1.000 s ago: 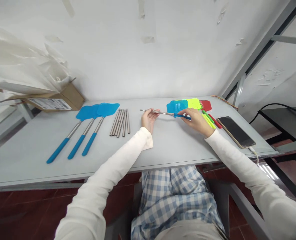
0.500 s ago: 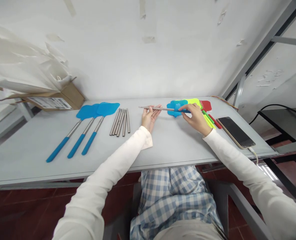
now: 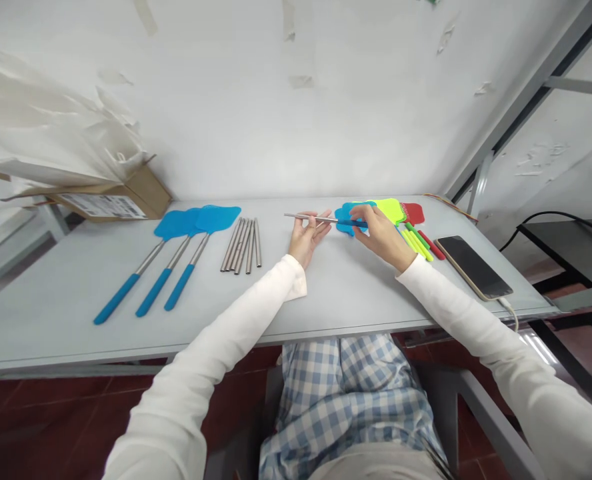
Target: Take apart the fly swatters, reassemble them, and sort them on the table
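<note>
**Metal rod (image 3: 296, 215) and blue sleeve (image 3: 355, 223) meet end to end between two hands**

A slip is the likeliest trouble. The left hand (image 3: 304, 245) has only a light hold on the metal rod, thumb against it and fingers spread about half open, so a hard push from the other end could slide it through or skew it. The right hand (image 3: 382, 239) closes thumb and fingertips on the blue sleeve; should that pinch tilt, the pieces could jam crooked (how deep the rod sits is too small to tell). A dropped piece might roll across the smooth grey table (image 3: 336, 297) or land among the blue swatter heads (image 3: 344, 231) beside the right hand.

The metal rod is slim, straight and silvery, its left tip bare. The blue sleeve is plain and a little thicker, partly hidden by fingers. Together they lie nearly level over the table, between the loose metal tubes (image 3: 241, 245) on the left and the coloured sleeves (image 3: 418, 244) on the right.
</note>
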A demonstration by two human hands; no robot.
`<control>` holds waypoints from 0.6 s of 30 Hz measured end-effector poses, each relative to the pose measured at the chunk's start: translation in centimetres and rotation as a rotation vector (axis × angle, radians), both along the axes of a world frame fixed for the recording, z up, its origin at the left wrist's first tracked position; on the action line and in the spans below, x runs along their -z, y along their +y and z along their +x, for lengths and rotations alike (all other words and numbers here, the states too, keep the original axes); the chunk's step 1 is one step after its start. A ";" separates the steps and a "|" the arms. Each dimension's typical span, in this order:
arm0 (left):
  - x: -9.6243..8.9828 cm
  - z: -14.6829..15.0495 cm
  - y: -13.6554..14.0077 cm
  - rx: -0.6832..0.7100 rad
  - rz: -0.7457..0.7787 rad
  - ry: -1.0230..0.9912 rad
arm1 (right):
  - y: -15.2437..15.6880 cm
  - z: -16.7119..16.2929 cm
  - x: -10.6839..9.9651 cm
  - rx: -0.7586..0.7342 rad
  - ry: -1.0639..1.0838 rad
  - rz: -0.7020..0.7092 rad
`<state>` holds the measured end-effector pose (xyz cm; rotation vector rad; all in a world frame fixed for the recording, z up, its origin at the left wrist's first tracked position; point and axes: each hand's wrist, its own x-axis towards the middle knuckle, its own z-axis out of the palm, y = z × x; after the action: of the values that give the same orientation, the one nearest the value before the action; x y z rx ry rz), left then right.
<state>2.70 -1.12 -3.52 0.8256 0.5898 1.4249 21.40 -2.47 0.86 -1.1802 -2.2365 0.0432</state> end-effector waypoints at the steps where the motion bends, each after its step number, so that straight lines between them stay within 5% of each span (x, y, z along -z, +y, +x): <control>1: 0.0 0.0 -0.1 0.009 -0.011 0.005 | 0.0 -0.4 -0.1 -0.013 0.025 -0.002; 12: -0.7 -0.2 0.3 0.035 -0.028 0.020 | 1.0 -1.2 0.1 -0.120 0.304 -0.074; 15: -0.9 -0.6 0.5 -0.062 0.032 0.069 | 1.7 -0.7 1.3 -0.014 0.417 -0.068; 18: -0.8 -0.9 0.5 -0.088 0.005 0.093 | 2.6 -0.7 2.9 0.145 0.173 -0.005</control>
<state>1.82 -0.64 -2.69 0.8822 0.7013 1.4745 20.70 0.11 -2.03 -1.2879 -1.9972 0.0891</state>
